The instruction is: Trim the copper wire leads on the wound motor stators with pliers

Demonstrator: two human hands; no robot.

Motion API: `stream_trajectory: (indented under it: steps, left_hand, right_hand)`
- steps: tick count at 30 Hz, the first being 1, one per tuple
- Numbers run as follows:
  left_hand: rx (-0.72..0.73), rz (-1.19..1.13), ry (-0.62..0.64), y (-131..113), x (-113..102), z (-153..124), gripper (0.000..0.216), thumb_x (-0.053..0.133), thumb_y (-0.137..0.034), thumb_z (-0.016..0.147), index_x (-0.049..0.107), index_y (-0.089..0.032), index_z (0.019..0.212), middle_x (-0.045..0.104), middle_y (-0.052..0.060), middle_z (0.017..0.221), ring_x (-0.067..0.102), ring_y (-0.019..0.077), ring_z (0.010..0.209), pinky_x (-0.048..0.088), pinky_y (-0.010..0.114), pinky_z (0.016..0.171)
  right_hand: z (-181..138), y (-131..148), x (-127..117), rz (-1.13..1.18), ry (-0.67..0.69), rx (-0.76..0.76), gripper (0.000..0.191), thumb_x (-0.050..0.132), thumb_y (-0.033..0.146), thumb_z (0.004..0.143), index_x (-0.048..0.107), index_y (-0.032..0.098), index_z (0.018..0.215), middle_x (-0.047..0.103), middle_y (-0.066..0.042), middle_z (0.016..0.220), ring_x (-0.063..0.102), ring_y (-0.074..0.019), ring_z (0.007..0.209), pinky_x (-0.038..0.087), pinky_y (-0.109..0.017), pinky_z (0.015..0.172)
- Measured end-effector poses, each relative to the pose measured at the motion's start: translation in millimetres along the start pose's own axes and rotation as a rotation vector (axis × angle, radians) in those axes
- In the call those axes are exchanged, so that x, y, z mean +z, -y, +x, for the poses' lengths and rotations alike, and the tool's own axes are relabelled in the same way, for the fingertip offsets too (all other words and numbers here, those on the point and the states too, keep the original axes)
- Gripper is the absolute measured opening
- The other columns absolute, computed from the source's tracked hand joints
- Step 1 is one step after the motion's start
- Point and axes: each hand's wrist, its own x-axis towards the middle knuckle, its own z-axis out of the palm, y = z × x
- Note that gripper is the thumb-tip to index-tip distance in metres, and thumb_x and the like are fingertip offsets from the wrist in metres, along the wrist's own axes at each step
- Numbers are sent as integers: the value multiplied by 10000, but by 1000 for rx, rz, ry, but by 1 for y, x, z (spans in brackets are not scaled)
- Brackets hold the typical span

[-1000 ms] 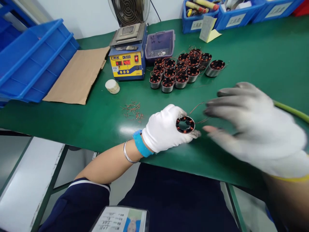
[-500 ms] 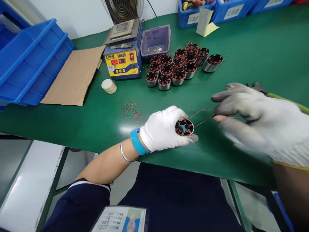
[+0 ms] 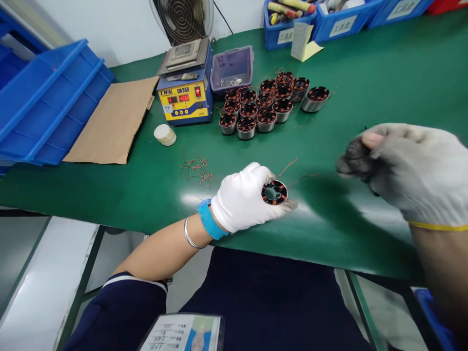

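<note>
My left hand [image 3: 243, 200], in a white glove, is wrapped around a small motor stator [image 3: 275, 192] with black slots and copper windings. Its open end faces up toward me. Two thin copper wire ends [image 3: 288, 166] stick out from it to the right. Well to the right of the stator, my right hand [image 3: 405, 170] hovers in a worn white glove, dark at the fingertips, with a bare thumb tip showing. Its fingers are curled in and blurred; what they hold, if anything, is hidden.
Several wound stators [image 3: 256, 109] stand grouped behind my hands. Copper wire clippings [image 3: 197, 169] lie left, near a round white pad [image 3: 165, 134]. Behind are a yellow-blue CM550 unit [image 3: 185, 100], a purple bin [image 3: 232, 68], cardboard [image 3: 113, 122] and blue tool bins [image 3: 288, 36].
My right hand has drawn away from the copper wire ends and curled its fingers. The green-handled tool seen behind it before is now hidden. The left hand still holds the stator.
</note>
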Motion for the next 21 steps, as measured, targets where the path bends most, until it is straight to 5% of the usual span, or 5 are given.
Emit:
stream_trajectory:
  steps: [5,10,13,17,21]
  left_hand:
    - [-8,-14,-29,-2,-1,-1,508,814,-650,701,668,-201,889,711,26,849,701,192,741,541,315,674]
    - [-103,-27,41,-3,4,1,516,844,-631,686,675,-205,924,731,31,915,717,206,810,554,320,710]
    - [-74,-79,148,2,10,8,541,852,-553,734,686,-206,1114,747,47,1063,728,220,947,576,338,820]
    - [-19,-149,223,12,8,15,639,864,-384,761,634,-148,1309,722,99,1242,697,229,1135,556,334,972]
    - [-1,-136,263,18,-5,16,447,785,-285,822,688,-171,1243,745,74,1189,706,217,1098,549,326,972]
  right_hand:
    - [-12,2,19,-74,336,170,345,852,443,594,610,198,614,552,-1,460,470,-117,354,336,-253,346]
    - [-1,5,15,74,-89,76,282,656,347,767,434,252,621,413,58,473,372,-83,387,331,-257,385]
    - [-3,-1,7,-204,-156,-251,186,694,373,746,561,249,703,607,-24,626,586,-178,552,497,-370,523]
    - [-11,-19,13,-730,219,-972,358,708,537,772,719,220,940,757,-149,1148,688,-374,1112,523,-601,989]
    - [-5,-32,23,-942,273,-1133,347,600,580,875,726,269,965,768,-110,1190,633,-365,1227,411,-628,1101]
